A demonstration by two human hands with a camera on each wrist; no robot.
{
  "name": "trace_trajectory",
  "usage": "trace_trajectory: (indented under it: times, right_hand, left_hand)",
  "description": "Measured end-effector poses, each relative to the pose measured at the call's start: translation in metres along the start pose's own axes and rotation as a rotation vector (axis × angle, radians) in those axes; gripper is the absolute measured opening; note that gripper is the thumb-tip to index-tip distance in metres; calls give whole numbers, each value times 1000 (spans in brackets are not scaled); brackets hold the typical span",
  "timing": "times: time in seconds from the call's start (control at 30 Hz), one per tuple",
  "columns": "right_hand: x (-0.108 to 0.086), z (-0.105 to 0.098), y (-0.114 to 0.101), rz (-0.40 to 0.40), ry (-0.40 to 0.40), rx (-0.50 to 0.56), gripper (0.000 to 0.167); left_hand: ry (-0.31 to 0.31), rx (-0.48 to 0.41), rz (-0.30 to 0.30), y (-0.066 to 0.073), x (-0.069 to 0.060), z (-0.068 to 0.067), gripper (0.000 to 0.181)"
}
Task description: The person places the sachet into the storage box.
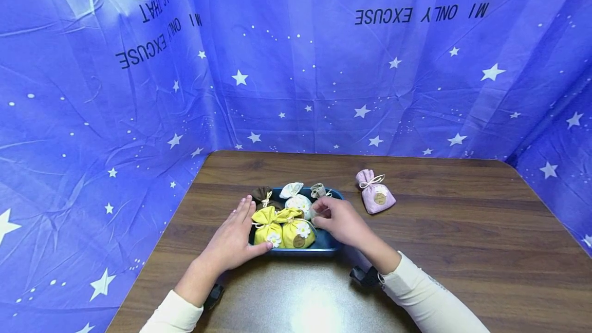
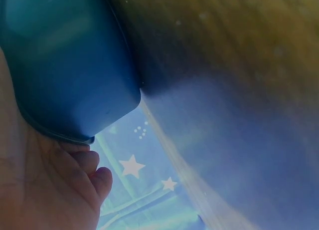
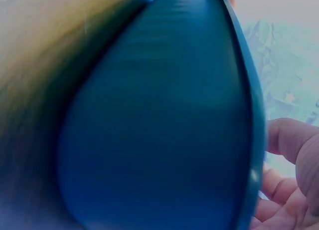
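A dark blue tray (image 1: 330,245) holds several small drawstring pouches. Two yellow pouches (image 1: 298,233) with white flowers sit at its front left. Behind them are a brown pouch (image 1: 262,194) and a white floral pouch (image 1: 292,190). My left hand (image 1: 231,238) rests along the tray's left end, fingers extended, thumb at the front rim. My right hand (image 1: 341,220) reaches over the right end, thumb and fingers bent about a grey-beige pouch (image 1: 318,190), whose lower part they mostly hide. In the right wrist view, the tray wall blocks the fingertips.
A pink drawstring pouch (image 1: 376,197) with a round tag lies on the wooden table (image 1: 462,230), right of the tray. A blue star-printed curtain (image 1: 296,91) hangs behind the table and along both sides.
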State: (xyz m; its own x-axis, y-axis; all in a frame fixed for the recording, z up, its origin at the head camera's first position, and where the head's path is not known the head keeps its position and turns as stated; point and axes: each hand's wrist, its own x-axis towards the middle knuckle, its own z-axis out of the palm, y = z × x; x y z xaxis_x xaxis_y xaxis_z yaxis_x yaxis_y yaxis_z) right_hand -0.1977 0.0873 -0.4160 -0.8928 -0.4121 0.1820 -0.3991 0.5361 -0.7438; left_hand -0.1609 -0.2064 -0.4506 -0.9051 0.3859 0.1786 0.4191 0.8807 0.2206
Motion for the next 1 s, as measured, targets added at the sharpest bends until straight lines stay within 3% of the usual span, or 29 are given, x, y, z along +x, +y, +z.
trace_trajectory:
  times: [0.37,0.57,0.77,1.0]
  right_hand:
    - [-1,-41,20,82,111,31,17]
    - [-2,-64,38,133,179,-39,20]
    - [-4,-83,59,212,197,-44,23]
    - [-9,-101,81,228,240,-81,23]
  left_hand:
    - [-1,-3,-2,1,-1,0,111]
    - [7,-3,6,0,0,-1,111]
    - [3,-7,0,0,0,0,111]
    - [6,-9,3,0,0,0,111]
